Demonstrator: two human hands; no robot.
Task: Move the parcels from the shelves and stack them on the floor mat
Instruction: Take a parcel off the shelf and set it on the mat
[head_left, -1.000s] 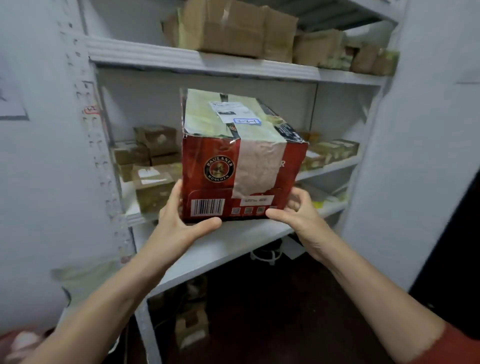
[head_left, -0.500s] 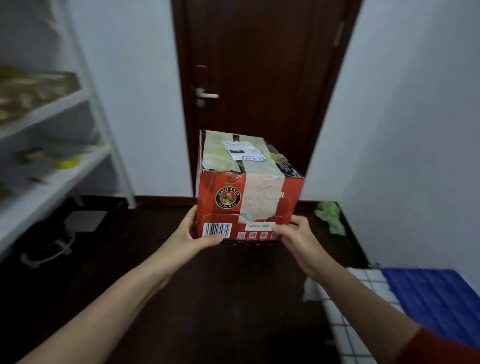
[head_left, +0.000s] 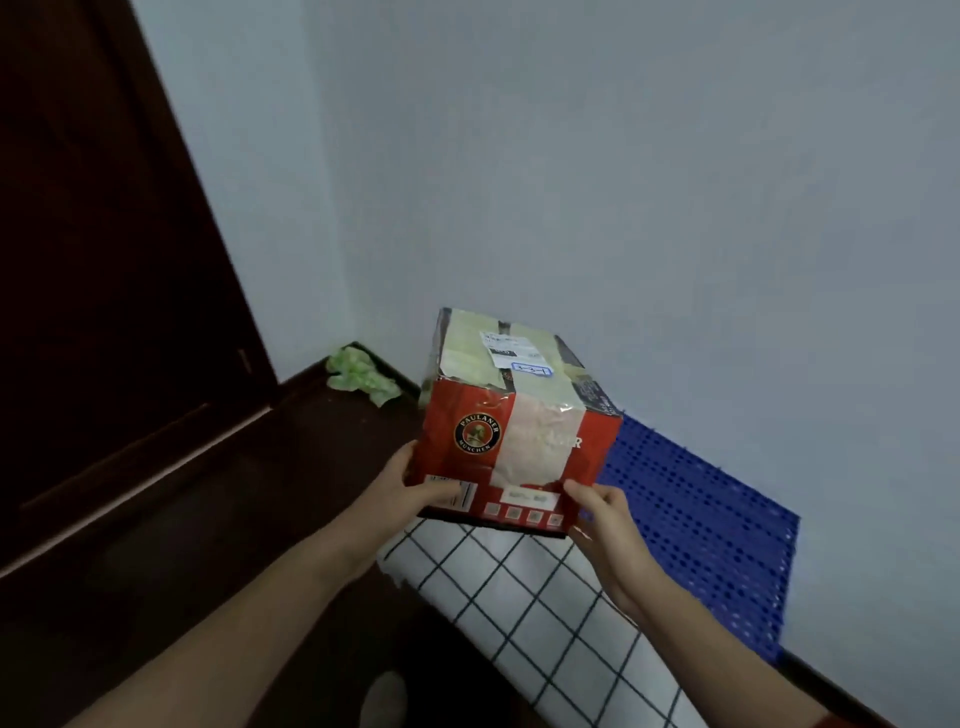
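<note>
Glossy taped cardboard parcel (head_left: 519, 426), perforated blue plastic mat (head_left: 696, 519), dark polished wooden door (head_left: 104, 260).

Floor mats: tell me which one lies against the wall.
The blue perforated mat lies along the wall; the white mat with the black grid lies beside it, nearer the person.

Parcel (head_left: 519, 431) over mat (head_left: 545, 623) — door (head_left: 104, 260) left

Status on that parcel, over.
Left hand and right hand grip the parcel low. Parcel above checked mat, not down. Green wrapper off in corner.
</note>
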